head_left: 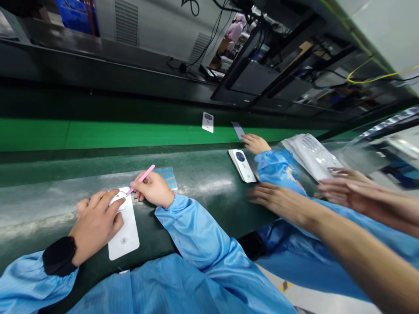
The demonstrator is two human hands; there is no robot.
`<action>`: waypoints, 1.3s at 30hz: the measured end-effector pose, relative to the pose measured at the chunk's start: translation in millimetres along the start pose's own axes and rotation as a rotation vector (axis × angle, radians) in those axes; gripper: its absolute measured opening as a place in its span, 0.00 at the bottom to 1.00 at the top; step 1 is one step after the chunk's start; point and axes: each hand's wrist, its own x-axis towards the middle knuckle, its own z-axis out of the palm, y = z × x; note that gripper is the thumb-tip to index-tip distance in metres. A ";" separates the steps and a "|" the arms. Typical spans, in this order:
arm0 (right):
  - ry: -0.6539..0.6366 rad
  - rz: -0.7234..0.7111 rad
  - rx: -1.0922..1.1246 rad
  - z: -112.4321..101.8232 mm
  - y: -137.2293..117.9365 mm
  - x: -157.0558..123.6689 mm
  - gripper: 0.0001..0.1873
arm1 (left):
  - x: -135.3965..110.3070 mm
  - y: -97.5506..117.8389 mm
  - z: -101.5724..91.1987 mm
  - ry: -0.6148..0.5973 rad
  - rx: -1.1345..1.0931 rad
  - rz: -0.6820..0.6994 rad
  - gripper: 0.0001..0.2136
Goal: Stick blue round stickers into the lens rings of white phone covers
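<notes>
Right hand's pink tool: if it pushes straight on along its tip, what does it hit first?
Likely the round white camera ring on the white phone back panel; the pink stick in the right hand already points there.

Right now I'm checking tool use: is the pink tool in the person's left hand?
No, the right hand holds the pink tool, while the left hand rests on the white panel.

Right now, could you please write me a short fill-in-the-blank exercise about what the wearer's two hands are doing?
1. The right hand holds a thin ____ stick.
2. The left hand presses on a flat ____ rectangular panel.
3. The left wrist wears a ____ watch.
4. Both sleeves are light ____.

Missing words: pink; white; black; blue
</notes>
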 end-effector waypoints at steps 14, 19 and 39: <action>-0.022 -0.029 0.014 -1.0 8.0 4.8 0.20 | -2.3 -2.3 1.2 -0.002 -0.014 -0.009 0.18; -0.025 -0.041 0.023 -0.4 6.4 3.7 0.22 | -2.1 -2.5 0.4 -0.024 -0.011 -0.013 0.19; 0.051 0.103 0.279 8.9 -15.4 4.4 0.22 | -60.0 -9.5 65.1 -0.105 -0.363 -0.207 0.10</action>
